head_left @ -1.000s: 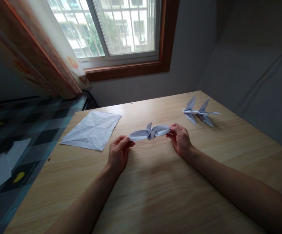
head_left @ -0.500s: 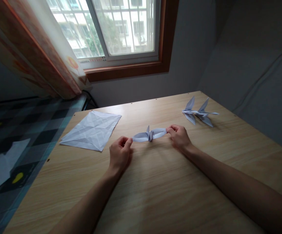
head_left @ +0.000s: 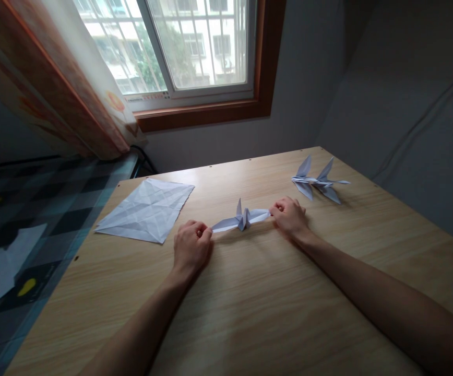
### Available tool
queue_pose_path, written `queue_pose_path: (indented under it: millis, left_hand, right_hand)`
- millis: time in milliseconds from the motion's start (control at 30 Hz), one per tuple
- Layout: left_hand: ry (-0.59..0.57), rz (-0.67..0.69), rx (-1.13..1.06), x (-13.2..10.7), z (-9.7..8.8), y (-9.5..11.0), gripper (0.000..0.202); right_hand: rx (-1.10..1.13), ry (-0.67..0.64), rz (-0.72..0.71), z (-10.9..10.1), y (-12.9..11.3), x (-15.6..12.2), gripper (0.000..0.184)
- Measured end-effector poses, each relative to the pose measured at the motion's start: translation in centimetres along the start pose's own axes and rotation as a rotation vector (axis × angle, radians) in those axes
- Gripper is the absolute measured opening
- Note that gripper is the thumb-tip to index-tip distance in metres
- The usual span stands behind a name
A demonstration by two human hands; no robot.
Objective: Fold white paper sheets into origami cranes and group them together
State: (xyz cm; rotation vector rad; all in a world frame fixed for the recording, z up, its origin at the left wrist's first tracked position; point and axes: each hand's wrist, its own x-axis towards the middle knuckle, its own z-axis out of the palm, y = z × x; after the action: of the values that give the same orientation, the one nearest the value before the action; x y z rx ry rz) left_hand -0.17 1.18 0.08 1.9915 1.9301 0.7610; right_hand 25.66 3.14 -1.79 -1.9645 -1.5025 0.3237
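Observation:
A white origami crane (head_left: pixel 243 220) is stretched between my two hands, just over the wooden table (head_left: pixel 226 292). My left hand (head_left: pixel 192 244) pinches the tip of its left wing between thumb and fingers. The right wing's tip is pinched in my right hand (head_left: pixel 289 216). Both wings are spread outward, with the folded body and upright points in the middle. Whether the body touches the tabletop I cannot tell.
A creased white paper sheet (head_left: pixel 144 211) lies flat at the table's left. More folded paper cranes (head_left: pixel 316 181) rest at the back right. On a checked cloth (head_left: pixel 50 209) lower left is another white paper (head_left: pixel 7 266). A window (head_left: pixel 199 47) stands behind.
My hands have drawn slightly farther apart, and the crane's wings look straighter. Its body now shows turned a little. The other papers stay in place.

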Motion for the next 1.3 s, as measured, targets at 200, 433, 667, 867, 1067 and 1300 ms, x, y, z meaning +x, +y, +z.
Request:
queue_pose_path:
  millis: [200,433,667,867,1067,1300]
  left_hand:
    - [-0.019,0.006,0.029,0.0,-0.1,-0.1,0.029]
    - [-0.018,0.071,-0.049,-0.1,-0.2,-0.2,0.033]
    - [0.052,0.079,-0.316,-0.4,-0.1,-0.2,0.036]
    - [0.062,0.104,-0.456,-0.8,-0.1,0.2,0.048]
    - [0.084,0.079,-0.482,-0.7,-0.2,0.1,0.046]
    - [0.096,0.097,-0.474,-0.6,0.2,-0.4,0.045]
  right_hand:
    - [-0.05,-0.006,-0.017,0.0,0.1,0.0,0.02]
    - [0.052,0.035,-0.108,0.3,0.3,-0.2,0.022]
    - [0.234,0.058,-0.192,0.3,0.1,-0.5,0.024]
    - [0.345,0.217,-0.275,-0.3,-0.5,-1.1,0.035]
    - [0.087,0.269,-0.57,-1.0,-1.8,-4.4,0.035]
    - [-0.194,0.064,-0.712,-0.3,-3.5,-7.8,0.057]
